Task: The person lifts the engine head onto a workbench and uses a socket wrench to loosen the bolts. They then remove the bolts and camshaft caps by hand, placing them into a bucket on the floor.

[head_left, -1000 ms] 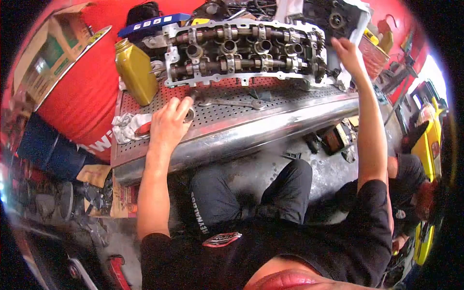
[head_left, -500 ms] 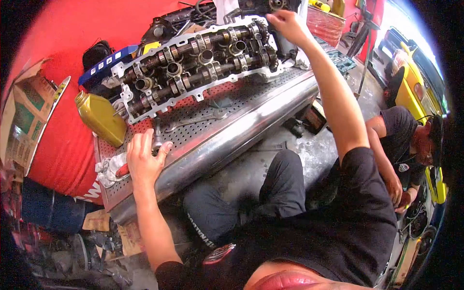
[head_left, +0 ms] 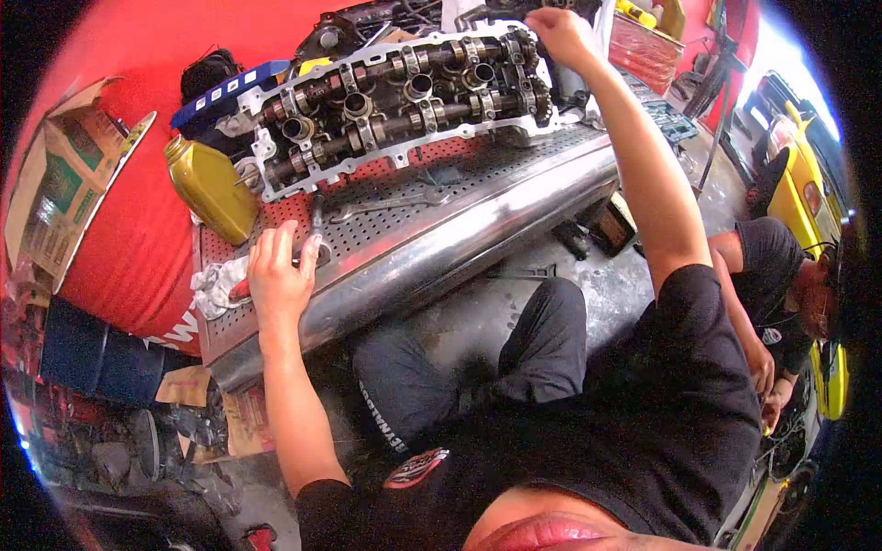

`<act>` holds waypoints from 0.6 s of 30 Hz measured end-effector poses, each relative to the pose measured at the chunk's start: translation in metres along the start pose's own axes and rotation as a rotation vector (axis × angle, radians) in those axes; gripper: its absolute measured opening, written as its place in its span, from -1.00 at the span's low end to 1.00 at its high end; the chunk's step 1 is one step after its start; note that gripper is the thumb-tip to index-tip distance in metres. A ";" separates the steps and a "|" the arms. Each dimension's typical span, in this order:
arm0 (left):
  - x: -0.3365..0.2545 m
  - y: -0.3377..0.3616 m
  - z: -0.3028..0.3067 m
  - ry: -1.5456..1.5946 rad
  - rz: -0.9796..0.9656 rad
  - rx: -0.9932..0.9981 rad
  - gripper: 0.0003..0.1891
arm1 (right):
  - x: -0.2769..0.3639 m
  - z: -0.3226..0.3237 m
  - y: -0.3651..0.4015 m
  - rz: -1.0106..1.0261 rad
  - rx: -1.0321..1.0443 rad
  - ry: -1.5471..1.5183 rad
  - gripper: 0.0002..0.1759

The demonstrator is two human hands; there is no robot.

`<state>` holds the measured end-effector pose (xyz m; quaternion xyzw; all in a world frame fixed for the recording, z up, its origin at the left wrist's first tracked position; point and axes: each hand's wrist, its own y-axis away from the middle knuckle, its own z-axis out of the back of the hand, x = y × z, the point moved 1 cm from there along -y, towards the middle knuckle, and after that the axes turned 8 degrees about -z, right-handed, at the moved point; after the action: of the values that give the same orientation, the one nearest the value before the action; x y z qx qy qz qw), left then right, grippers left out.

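Bench: perforated metal top, rounded shiny front edge, red wall behind. Grey, blotched floor below. A yellow vehicle stood at right; near it, one other person in dark clothing.

Counts: one cylinder head, lying along the rear of the bench, carrying two camshafts and four round tubes. In front of it, one wrench, flat. At its left end, one gold bottle; nearer the front edge, one white rag.

Hands: left hand was open over the bench's left part, fingers extended, thumb apart, just beside a bar-shaped tool; contact could not be told. Right hand was at the head's right end, fingers bent; whether it gripped anything could not be told, its fingertips being indistinct.

Lettering at lower left was cut off; parts behind the head were jumbled and partly hidden.
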<state>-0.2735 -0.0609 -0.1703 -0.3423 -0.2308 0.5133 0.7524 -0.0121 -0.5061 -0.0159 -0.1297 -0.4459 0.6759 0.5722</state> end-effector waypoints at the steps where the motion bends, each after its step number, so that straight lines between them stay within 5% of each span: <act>1: -0.001 0.001 0.002 0.003 0.014 0.013 -0.67 | 0.003 -0.001 0.005 0.063 0.056 -0.006 -0.63; 2: -0.001 0.002 0.004 0.005 0.028 0.022 -0.67 | 0.005 0.000 0.009 0.022 0.091 -0.077 -0.68; 6: -0.001 0.002 0.006 -0.001 0.018 0.007 -0.68 | 0.033 0.050 0.044 0.072 0.384 0.409 -0.71; 10: 0.003 0.000 -0.003 0.039 -0.013 -0.047 -0.69 | 0.031 0.043 0.036 0.118 0.009 0.229 -0.61; 13: 0.004 0.003 -0.001 0.029 -0.002 -0.050 -0.70 | 0.006 0.015 0.020 0.275 0.090 0.228 -0.62; 17: 0.005 0.006 0.002 0.029 0.008 -0.055 -0.70 | 0.020 0.032 0.039 0.101 0.186 0.352 -0.79; 18: 0.005 0.006 0.003 0.026 -0.002 -0.054 -0.70 | 0.028 0.038 0.050 0.192 0.213 0.347 -0.81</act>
<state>-0.2773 -0.0545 -0.1729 -0.3687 -0.2354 0.5015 0.7464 -0.0801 -0.4956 -0.0223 -0.2246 -0.2524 0.7383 0.5838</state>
